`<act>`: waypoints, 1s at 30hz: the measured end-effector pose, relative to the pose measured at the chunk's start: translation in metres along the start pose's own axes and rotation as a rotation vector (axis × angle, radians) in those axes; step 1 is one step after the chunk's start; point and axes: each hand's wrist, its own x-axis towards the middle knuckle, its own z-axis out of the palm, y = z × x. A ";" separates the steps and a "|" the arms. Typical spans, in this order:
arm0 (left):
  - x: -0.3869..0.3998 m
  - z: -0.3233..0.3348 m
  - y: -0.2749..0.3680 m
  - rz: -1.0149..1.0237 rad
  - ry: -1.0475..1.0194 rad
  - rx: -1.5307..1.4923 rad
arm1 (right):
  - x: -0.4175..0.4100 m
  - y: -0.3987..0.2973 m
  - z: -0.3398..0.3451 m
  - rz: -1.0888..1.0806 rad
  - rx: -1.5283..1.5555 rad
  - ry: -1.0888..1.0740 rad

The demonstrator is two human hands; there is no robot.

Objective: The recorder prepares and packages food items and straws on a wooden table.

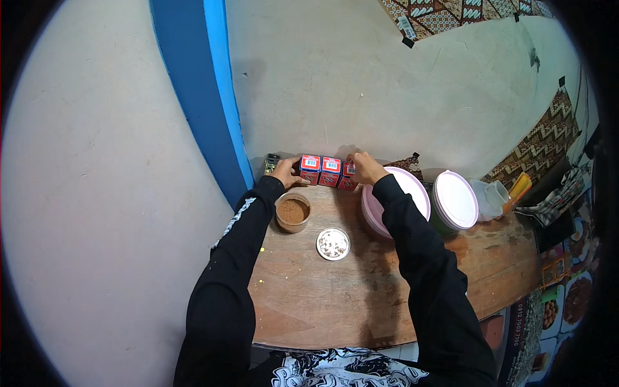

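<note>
Three small red-and-blue cardboard boxes (330,170) stand in a row at the back of the wooden table (309,309), near the wall. My left hand (286,173) grips the left end of the row, thumb along the front. At the other end, my right hand (366,168) holds the rightmost box and partly covers it. Just in front of my left hand is an uncovered round plastic jar (293,213) with brown powder inside. A round lid (333,244), spotted with brown and white, lies flat to the right of the jar.
Beneath my right forearm stands a large tub with a pink lid (411,186). Further right are a second lidded tub (455,199) and a clear plastic container (486,198). The blue-edged wall (193,96) bounds the left side. Small dark-and-yellow packets (271,163) sit behind my left hand.
</note>
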 end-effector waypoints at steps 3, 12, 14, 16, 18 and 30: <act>-0.002 -0.001 -0.004 0.014 0.028 -0.045 | 0.000 -0.002 -0.002 -0.002 0.040 -0.016; -0.005 -0.005 0.012 0.078 0.035 0.000 | -0.002 -0.002 -0.005 -0.032 0.045 0.029; -0.003 -0.002 0.022 0.035 -0.003 0.042 | -0.006 0.001 -0.003 -0.032 0.034 0.041; -0.003 0.002 0.011 0.064 0.031 0.046 | -0.005 0.000 -0.003 -0.073 0.087 0.061; -0.003 0.006 0.003 0.096 0.061 0.049 | -0.005 -0.003 -0.003 -0.064 0.060 0.046; -0.053 -0.037 -0.005 -0.112 0.059 -0.286 | -0.104 -0.138 -0.094 -0.197 0.484 0.130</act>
